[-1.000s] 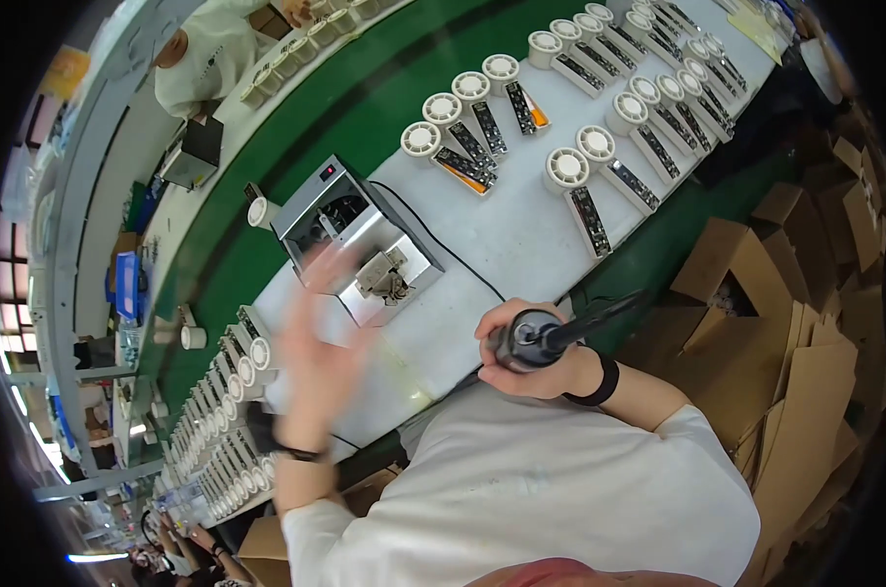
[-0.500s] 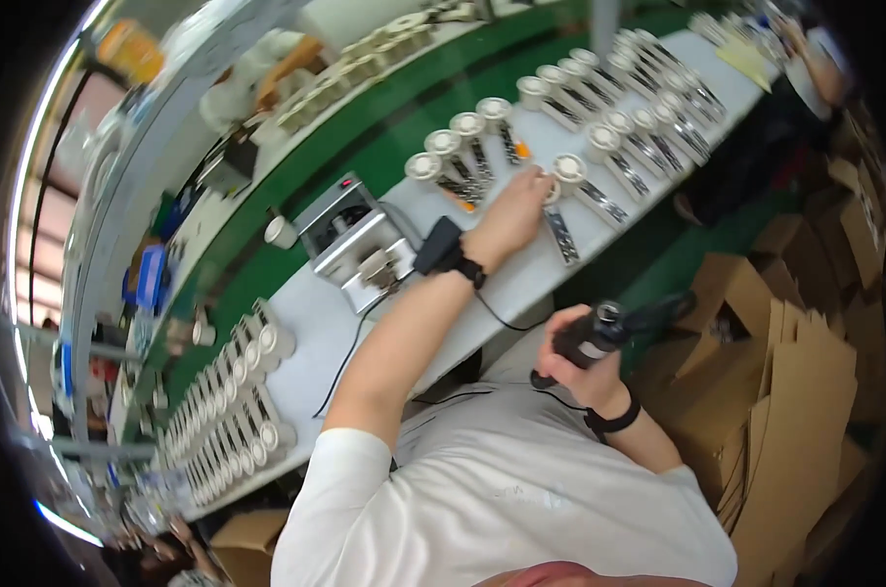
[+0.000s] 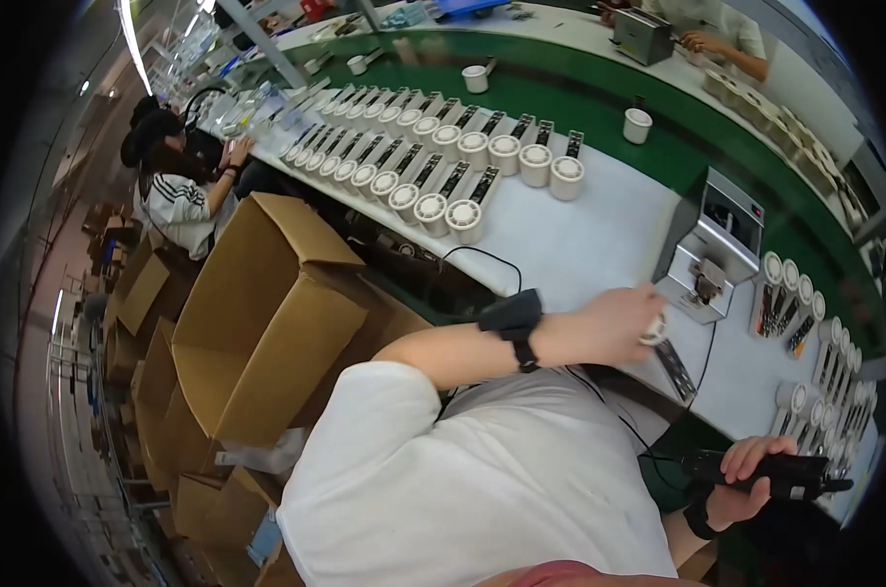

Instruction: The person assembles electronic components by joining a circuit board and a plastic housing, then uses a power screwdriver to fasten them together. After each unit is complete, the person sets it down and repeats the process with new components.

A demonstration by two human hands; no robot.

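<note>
Head: left hand (image 3: 619, 326) over table (image 3: 599, 230), green conveyor (image 3: 590, 110) beyond

The workbench (image 3: 609, 230) is running crosswise before the wearer, with the conveyor belt (image 3: 570, 93) lying behind it and a far bench (image 3: 560, 24) standing beyond. Two rows of fan-headed units (image 3: 404, 199) are occupying the workbench's left part. The screw feeder (image 3: 707, 264) is standing on the workbench to their right; a further cluster of units (image 3: 773, 269) is lying right of the feeder. Single units (image 3: 638, 127) are sitting well apart on the belt. The left hand (image 3: 614, 325) is lying at the head of one unit (image 3: 674, 372), in front of the feeder. The electric screwdriver (image 3: 800, 477) is lying in the right hand (image 3: 751, 470), right of the torso. An open carton (image 3: 257, 323) is standing left, before the workbench's near edge.
</note>
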